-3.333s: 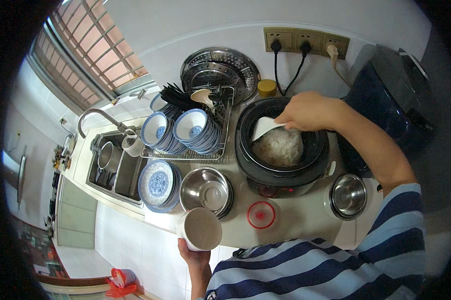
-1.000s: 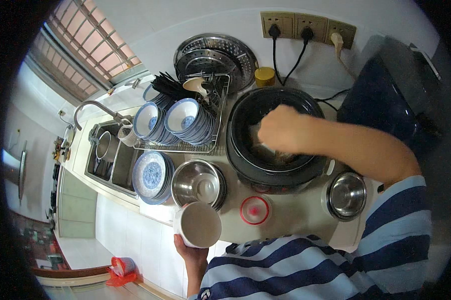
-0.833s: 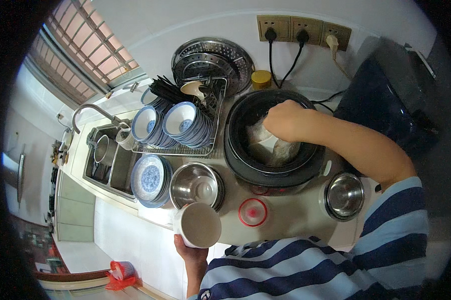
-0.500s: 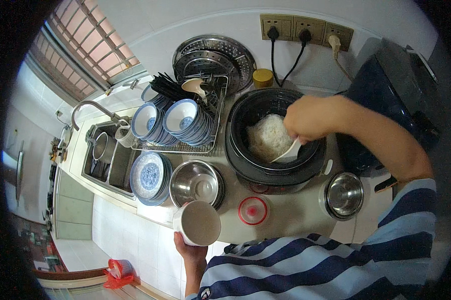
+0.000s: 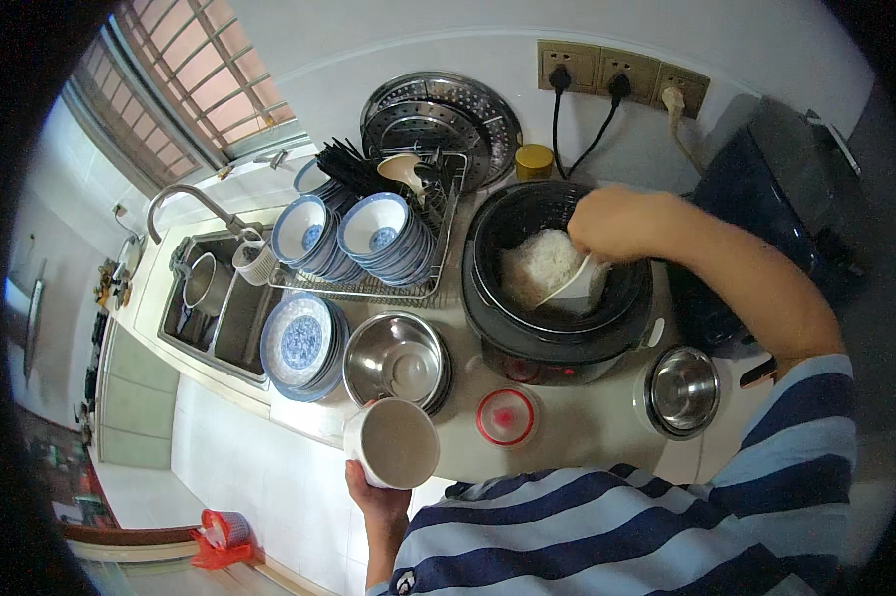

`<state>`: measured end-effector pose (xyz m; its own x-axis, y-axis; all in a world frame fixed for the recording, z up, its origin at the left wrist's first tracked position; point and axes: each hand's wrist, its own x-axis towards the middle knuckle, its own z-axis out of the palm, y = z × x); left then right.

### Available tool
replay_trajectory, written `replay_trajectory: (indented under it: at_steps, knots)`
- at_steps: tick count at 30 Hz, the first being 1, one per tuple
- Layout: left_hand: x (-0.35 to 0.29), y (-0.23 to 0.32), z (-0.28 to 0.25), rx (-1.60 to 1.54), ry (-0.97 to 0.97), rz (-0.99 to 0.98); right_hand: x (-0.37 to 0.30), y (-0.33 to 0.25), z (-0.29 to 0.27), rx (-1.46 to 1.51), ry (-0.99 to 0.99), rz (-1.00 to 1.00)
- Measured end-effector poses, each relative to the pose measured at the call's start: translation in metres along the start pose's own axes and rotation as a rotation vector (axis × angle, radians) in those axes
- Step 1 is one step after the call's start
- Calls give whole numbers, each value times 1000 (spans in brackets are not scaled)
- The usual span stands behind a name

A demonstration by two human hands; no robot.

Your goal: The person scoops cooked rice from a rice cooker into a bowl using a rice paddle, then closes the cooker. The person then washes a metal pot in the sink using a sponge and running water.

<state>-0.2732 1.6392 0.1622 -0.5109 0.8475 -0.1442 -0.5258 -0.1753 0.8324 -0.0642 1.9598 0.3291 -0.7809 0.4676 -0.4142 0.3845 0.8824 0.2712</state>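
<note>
My right hand (image 5: 622,226) is closed round the handle of a white rice paddle (image 5: 574,288), down inside the black pot of the rice cooker (image 5: 493,326). The paddle's blade stands on edge against a mound of cooked white rice (image 5: 542,260). Part of the pot's right side is hidden behind my hand. At the front of the counter, my left hand (image 5: 376,500) grips a deep white cup (image 5: 400,444) from below, its mouth tipped up and no food visible in it.
Left of the cooker are steel bowls (image 5: 393,363), stacked plates (image 5: 302,343) and a wire rack (image 5: 369,294) with blue-rimmed bowls. A red-rimmed round container (image 5: 507,416) is in front; small steel bowls (image 5: 684,392) stand right. A sink (image 5: 239,333) lies far left.
The paddle has turned more on edge and its blade sits slightly higher against the rice. My left hand keeps the cup in nearly the same place. The whole view has shifted a little.
</note>
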Motion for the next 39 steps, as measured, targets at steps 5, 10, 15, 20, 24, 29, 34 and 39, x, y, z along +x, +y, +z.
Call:
replay_trajectory:
  at_steps: [5, 10, 15, 20, 24, 29, 34, 39]
  knots:
    - [-2, -3, -12, -26, -21, -11, -23, -3, -54, -119, 8, 103]
    - [-6, -9, -18, -87, -19, -17, 7, -30, -53, -413, 9, 32]
    - [-7, -4, -27, -61, -14, 16, 29, -35, -10, -366, -119, 115]
    - [-7, -1, -32, -68, -6, 16, 29, -19, 18, -239, -126, 241]
    - [-2, -4, -23, -80, -42, 2, 26, -27, 25, -290, -116, 95]
    - [1, -2, -14, -125, -83, 5, -2, -23, -8, -244, -38, 220]
    - [-1, -4, -17, -79, -38, -11, -38, -22, -36, -167, 233, 227]
    - [-1, -8, -16, -101, -3, -19, -17, -43, -29, -99, 263, 77]
